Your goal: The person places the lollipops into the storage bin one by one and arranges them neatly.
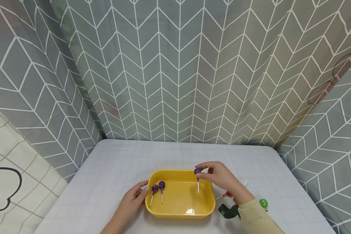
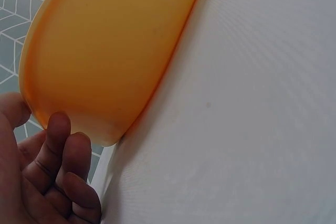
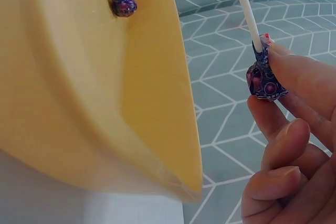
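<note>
A yellow plastic tray (image 1: 181, 213) stands on the table, with two purple-wrapped lollipops (image 1: 162, 185) lying at its left end. My left hand (image 1: 132, 196) holds the tray's left end, thumb at the rim and fingers against the outer wall (image 2: 105, 61). Over the tray's far right part, my right hand (image 1: 217, 174) pinches a third purple lollipop (image 3: 265, 77) by its wrapped head. Its white stick points toward me in the head view. In the right wrist view this lollipop is apart from the tray.
Right of the tray lie a red-wrapped lollipop (image 1: 227, 193), partly hidden by the right arm, and a green one (image 1: 264, 203). A dark wrist device (image 1: 228, 211) shows beside the right sleeve (image 1: 257, 216). Patterned grey curtains (image 1: 178, 81) stand behind the white table (image 1: 120, 156).
</note>
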`<action>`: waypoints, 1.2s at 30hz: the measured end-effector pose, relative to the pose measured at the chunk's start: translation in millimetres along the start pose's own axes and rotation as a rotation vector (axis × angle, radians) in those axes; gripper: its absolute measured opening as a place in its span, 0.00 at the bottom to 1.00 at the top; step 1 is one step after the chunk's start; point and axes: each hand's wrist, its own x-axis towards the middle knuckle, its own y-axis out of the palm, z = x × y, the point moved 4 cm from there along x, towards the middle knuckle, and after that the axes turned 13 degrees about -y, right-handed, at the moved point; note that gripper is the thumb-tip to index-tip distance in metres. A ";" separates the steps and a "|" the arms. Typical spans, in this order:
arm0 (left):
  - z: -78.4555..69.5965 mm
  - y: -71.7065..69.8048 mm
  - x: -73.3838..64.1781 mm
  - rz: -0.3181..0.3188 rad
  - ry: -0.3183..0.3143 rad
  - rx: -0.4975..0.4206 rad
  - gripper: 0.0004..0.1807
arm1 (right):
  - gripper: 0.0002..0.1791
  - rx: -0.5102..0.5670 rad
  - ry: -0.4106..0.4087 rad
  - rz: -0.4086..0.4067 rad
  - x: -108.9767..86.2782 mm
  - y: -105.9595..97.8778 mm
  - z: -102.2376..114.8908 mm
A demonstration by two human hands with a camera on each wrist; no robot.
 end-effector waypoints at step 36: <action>1.2 0.2 1.6 -0.002 -0.034 0.013 0.24 | 0.14 -0.006 -0.010 0.050 29.2 22.4 22.4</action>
